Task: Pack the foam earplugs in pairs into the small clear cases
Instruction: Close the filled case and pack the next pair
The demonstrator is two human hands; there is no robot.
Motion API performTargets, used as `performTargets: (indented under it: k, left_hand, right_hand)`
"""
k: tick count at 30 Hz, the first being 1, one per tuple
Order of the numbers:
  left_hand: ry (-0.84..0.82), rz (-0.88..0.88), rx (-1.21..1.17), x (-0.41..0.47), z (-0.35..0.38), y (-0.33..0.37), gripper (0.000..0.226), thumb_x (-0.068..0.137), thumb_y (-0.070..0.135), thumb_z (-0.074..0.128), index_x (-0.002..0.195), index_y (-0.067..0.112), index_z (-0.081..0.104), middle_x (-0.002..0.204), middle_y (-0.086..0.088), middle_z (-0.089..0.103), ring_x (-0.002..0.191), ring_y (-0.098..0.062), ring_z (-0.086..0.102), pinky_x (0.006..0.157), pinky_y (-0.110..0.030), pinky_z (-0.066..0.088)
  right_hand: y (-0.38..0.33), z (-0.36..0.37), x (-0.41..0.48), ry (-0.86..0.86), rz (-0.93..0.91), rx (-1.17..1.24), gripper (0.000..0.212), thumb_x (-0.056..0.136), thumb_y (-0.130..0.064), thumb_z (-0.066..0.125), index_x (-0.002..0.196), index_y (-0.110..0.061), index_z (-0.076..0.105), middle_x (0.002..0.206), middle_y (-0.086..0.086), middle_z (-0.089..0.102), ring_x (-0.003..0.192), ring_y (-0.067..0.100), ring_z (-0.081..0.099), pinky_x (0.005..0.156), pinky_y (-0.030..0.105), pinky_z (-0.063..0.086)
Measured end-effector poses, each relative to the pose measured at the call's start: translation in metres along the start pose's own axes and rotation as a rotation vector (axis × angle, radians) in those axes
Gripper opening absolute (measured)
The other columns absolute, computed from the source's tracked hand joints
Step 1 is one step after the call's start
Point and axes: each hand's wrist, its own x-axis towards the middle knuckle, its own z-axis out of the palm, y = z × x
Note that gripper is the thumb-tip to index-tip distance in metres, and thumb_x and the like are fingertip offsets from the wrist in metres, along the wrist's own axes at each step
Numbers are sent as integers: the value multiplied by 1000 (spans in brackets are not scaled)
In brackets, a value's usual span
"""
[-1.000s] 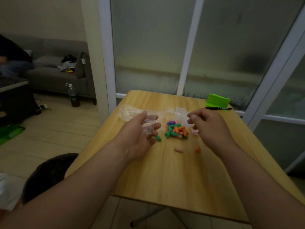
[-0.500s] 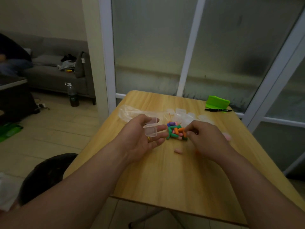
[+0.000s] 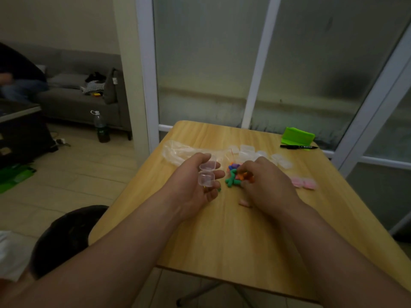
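My left hand (image 3: 195, 187) holds a small clear case (image 3: 206, 174) with its lid hinged open, above the wooden table (image 3: 222, 241). Just right of it lies a pile of coloured foam earplugs (image 3: 233, 176), green, orange and purple. My right hand (image 3: 264, 185) reaches into that pile with curled fingers touching orange earplugs; whether it pinches one is hidden. A single pink earplug (image 3: 244, 203) lies on the table beside my right wrist. Several empty clear cases (image 3: 246, 150) sit behind the pile. Two cases with pink earplugs (image 3: 303, 182) lie to the right.
A crumpled clear plastic bag (image 3: 178, 152) lies at the table's far left. A black pen (image 3: 299, 147) and a green box (image 3: 299, 134) sit at the far right corner. Glass doors stand behind the table. A dark stool (image 3: 66, 232) is at the lower left.
My right hand moved down and left from above the table onto the earplug pile. My left hand turned the open case more upright and shifted slightly right.
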Motion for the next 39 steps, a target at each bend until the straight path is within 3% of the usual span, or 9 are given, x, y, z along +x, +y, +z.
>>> performTargets:
  k: [4, 11, 15, 20, 25, 28, 31, 35, 39]
  left_hand:
    - [-1, 1, 7, 2, -1, 0, 42, 103, 38, 55, 127, 6, 66, 87, -6, 69, 57, -13, 55, 53, -26, 46]
    - [-29, 3, 22, 1, 3, -2, 33, 104, 36, 53, 118, 9, 66, 76, -2, 71, 59, -13, 55, 54, -26, 44]
    - [9, -8, 66, 3, 2, -6, 38, 104, 36, 54, 123, 6, 67, 86, -6, 71, 60, -14, 57, 52, -25, 47]
    - [21, -33, 70, 5, 4, -12, 35, 104, 36, 52, 118, 8, 67, 87, -7, 70, 60, -16, 57, 51, -25, 47]
    - [8, -52, 9, 3, 10, -14, 40, 106, 39, 51, 123, 6, 66, 96, -13, 70, 64, -18, 58, 57, -28, 48]
    - [-19, -62, -29, 3, 14, -14, 44, 108, 41, 48, 131, 7, 63, 103, -15, 66, 67, -19, 58, 60, -30, 49]
    - [-49, -61, -59, 5, 16, -14, 45, 107, 42, 48, 134, 9, 61, 95, -13, 65, 67, -19, 59, 59, -30, 50]
    - [-122, -38, -50, 2, 19, -16, 44, 108, 45, 44, 128, 12, 65, 96, -10, 71, 77, -18, 63, 68, -32, 52]
    - [-166, -16, -60, 0, 22, -20, 44, 109, 45, 43, 125, 11, 66, 94, -8, 74, 76, -16, 70, 75, -33, 55]
  right_hand:
    - [-1, -1, -3, 0, -4, 45, 14, 95, -34, 71, 108, -38, 66, 101, -11, 55, 93, 10, 58, 75, 38, 55]
    - [0, -3, -9, -17, 4, 76, 16, 92, -28, 75, 92, -32, 60, 96, -13, 53, 85, 2, 55, 55, 17, 35]
    - [1, 1, -10, 10, 15, 146, 22, 94, -25, 74, 84, -32, 56, 94, -13, 58, 86, 4, 60, 59, 28, 55]
    - [4, -1, -9, 30, 19, 224, 14, 95, -32, 77, 99, -35, 64, 99, -13, 60, 86, 2, 56, 56, 16, 42]
    - [7, -13, -9, 68, 62, 403, 13, 90, -31, 83, 93, -31, 71, 89, -7, 66, 83, 9, 61, 68, 31, 48]
    - [3, -21, -11, 88, 64, 583, 10, 92, -23, 82, 93, -26, 72, 82, -3, 72, 74, 8, 66, 65, 27, 50]
    - [-10, -27, -17, 73, 34, 674, 7, 94, -21, 79, 93, -25, 73, 82, -3, 75, 73, 6, 69, 61, 24, 52]
    - [-27, -23, -26, 49, -39, 587, 9, 95, -25, 77, 89, -27, 71, 87, -7, 71, 76, 7, 68, 61, 24, 54]
    - [-31, -16, -28, 26, -105, 405, 12, 92, -35, 80, 86, -32, 70, 96, -14, 52, 86, 7, 61, 73, 43, 61]
